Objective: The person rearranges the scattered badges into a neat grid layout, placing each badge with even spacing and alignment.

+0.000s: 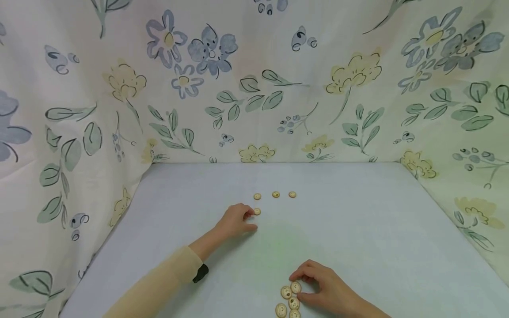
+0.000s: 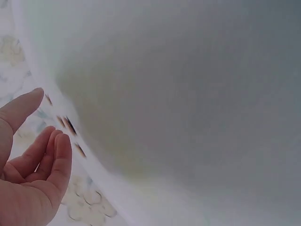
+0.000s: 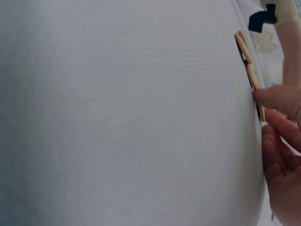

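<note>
Buttons [image 1: 290, 300] under right hand [image 1: 330, 289], edge-on [image 3: 245, 49] from right wrist

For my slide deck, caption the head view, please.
Left hand touches a fourth button below a row of three; right hand fingers a button pile.

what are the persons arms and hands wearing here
The left arm wears a long pale yellow-beige sleeve ending at the wrist, with a small black strap at the cuff. The left hand and right hand are bare, with no gloves or rings visible.
</note>
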The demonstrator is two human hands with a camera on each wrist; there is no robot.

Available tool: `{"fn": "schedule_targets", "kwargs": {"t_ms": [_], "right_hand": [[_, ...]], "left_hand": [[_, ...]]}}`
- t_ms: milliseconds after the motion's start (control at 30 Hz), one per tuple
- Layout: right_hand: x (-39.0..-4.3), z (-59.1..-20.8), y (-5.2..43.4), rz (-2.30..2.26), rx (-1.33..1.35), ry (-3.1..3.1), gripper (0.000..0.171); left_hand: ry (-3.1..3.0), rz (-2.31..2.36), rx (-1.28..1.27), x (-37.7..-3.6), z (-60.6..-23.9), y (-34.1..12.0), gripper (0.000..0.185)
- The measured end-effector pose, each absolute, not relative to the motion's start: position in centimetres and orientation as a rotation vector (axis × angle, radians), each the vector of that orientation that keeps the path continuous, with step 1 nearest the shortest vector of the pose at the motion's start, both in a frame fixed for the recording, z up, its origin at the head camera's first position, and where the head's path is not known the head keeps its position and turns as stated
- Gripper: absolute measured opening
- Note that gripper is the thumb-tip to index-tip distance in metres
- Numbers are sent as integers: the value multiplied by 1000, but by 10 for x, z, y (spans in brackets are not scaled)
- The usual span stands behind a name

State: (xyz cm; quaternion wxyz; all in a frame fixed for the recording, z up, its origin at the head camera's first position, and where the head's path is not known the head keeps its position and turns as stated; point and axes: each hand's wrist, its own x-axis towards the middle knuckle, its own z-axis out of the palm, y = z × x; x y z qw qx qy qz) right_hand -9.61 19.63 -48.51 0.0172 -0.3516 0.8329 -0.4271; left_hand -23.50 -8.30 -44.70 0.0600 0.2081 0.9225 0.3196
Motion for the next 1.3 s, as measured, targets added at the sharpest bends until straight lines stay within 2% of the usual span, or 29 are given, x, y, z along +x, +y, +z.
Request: {"fn": "schedule_targets", "kwargs": {"t_ms": [233, 433, 767, 1133, 1300], "right_hand": [[-97, -483, 197, -1318, -1052, 2577, 25], [-96, -482, 196, -1329, -1054, 2570, 26], [-98, -484, 196, -1349, -1138, 2600, 28], [-97, -485, 196, -1359, -1210, 2611, 30], [-97, -486, 196, -1364, -1217, 2606, 30]], "left_hand": [[2626, 1102, 860, -186, -437, -74, 29], [2501, 1169, 887, -160, -431, -66, 29], [2443, 1133, 1015, -129, -431, -59, 24], [2487, 846, 1356, -102, -446, -55, 21], [2472, 769, 1373, -99, -448, -53, 23]]}}
